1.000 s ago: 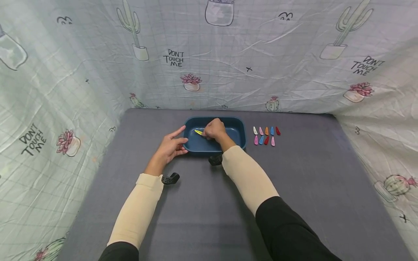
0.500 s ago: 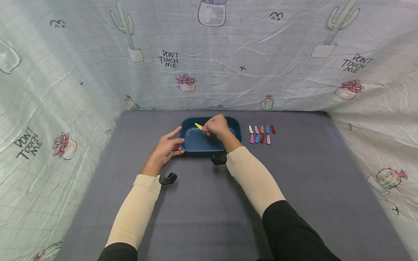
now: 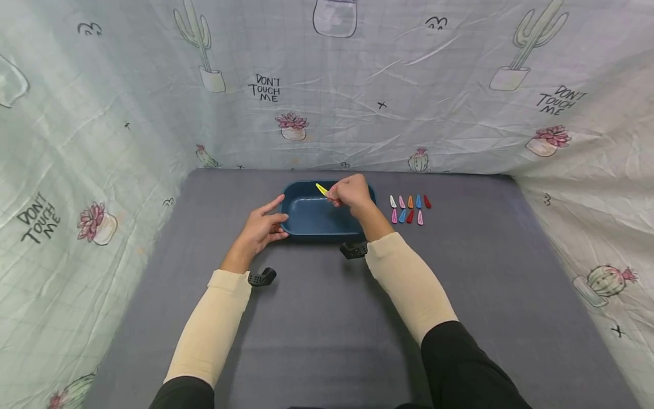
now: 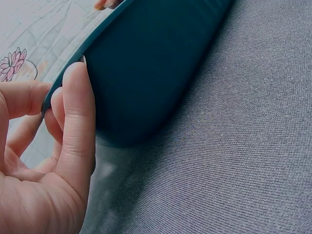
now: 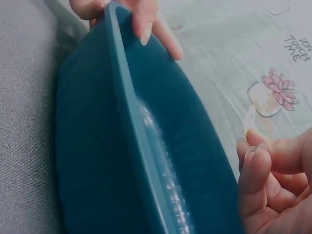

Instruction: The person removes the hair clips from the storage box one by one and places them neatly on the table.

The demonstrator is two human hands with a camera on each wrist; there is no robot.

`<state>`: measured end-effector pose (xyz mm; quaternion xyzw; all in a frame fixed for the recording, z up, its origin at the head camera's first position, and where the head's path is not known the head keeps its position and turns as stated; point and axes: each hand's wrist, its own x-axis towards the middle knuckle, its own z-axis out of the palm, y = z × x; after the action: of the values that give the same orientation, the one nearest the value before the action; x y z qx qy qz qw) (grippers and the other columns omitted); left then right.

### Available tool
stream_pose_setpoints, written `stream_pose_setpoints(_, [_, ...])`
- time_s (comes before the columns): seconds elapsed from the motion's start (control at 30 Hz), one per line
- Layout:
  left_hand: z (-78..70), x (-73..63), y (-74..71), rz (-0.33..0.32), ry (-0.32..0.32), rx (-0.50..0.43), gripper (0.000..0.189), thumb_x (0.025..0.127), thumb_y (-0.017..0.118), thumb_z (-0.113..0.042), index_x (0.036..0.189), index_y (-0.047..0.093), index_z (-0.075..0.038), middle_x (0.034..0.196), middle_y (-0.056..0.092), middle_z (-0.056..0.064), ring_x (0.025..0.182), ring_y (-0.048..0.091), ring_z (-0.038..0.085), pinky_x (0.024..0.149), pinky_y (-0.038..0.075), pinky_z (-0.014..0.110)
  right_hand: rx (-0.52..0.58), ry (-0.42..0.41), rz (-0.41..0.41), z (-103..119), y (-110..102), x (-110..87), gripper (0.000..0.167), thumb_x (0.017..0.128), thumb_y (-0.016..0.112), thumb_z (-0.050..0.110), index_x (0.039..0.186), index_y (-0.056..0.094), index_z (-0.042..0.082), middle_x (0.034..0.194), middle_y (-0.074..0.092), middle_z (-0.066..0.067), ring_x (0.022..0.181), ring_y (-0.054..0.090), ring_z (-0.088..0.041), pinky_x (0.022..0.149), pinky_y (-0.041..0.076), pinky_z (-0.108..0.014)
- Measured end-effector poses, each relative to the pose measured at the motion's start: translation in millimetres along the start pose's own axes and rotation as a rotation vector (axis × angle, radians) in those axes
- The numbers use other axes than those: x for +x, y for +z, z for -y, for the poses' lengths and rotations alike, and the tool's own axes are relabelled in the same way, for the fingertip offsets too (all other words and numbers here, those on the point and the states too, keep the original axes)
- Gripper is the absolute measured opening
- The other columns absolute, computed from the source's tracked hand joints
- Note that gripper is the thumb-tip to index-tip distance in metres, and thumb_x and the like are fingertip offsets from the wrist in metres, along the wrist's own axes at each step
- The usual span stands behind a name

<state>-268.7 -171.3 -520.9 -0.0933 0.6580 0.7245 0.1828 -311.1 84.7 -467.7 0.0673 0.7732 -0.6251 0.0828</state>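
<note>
My right hand [image 3: 352,192] pinches a yellow snap hair clip [image 3: 321,189] by one end, above the back part of a blue rectangular tray [image 3: 322,221]. In the right wrist view the clip [image 5: 249,121] sticks out pale from between the thumb and fingertips of that hand [image 5: 278,180], beside the tray's wall [image 5: 92,146]. My left hand [image 3: 260,227] grips the tray's left end. The left wrist view has the thumb and fingers of this hand [image 4: 58,151] at the tray's rim, with the tray wall [image 4: 141,73] rising beside them.
To the right of the tray, several snap hair clips lie in two rows, among them a white clip [image 3: 393,201], an orange clip [image 3: 410,201] and a dark red clip [image 3: 427,201]. Grey cloth [image 3: 306,329] covers the table. A printed curtain [image 3: 347,125] hangs behind it.
My right hand has lifted the yellow hair clip from low inside the tray, moving up and to the right. The left hand keeps its place on the tray.
</note>
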Motion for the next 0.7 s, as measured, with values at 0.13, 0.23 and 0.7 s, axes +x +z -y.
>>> stream_pose_setpoints(0.13, [-1.9, -0.1, 0.6, 0.001, -0.001, 0.002, 0.068, 0.101, 0.067, -0.010, 0.155, 0.046, -0.044, 0.097, 0.055, 0.006, 0.061, 0.056, 0.011, 0.066, 0.063, 0.028, 0.011, -0.020, -0.007, 0.1, -6.6, -2.4, 0.016, 0.086, 0.063, -0.009, 0.083, 0.079, -0.007, 0.070, 0.070, -0.006, 0.053, 0.060, -0.012, 0.084, 0.061, -0.053])
stream_pose_setpoints(0.23, [-1.5, -0.2, 0.0, 0.004, -0.011, -0.001, 0.068, 0.101, 0.067, -0.009, 0.155, 0.046, -0.044, 0.096, 0.055, 0.005, 0.061, 0.056, 0.011, 0.066, 0.063, 0.028, -0.002, -0.024, -0.018, -0.6, -10.7, -4.1, 0.014, 0.086, 0.064, -0.009, 0.084, 0.078, -0.008, 0.067, 0.069, -0.004, 0.052, 0.060, -0.012, 0.076, 0.062, -0.046])
stream_pose_setpoints(0.7, [-2.2, 0.3, -0.2, -0.004, -0.011, 0.002, 0.067, 0.101, 0.067, -0.009, 0.153, 0.048, -0.046, 0.097, 0.053, 0.008, 0.061, 0.056, 0.012, 0.067, 0.063, 0.029, 0.008, -0.016, -0.042, -2.5, -35.9, -21.7, 0.010, 0.093, 0.069, -0.001, 0.089, 0.077, -0.006, 0.068, 0.068, -0.003, 0.061, 0.062, -0.016, 0.058, 0.056, -0.026])
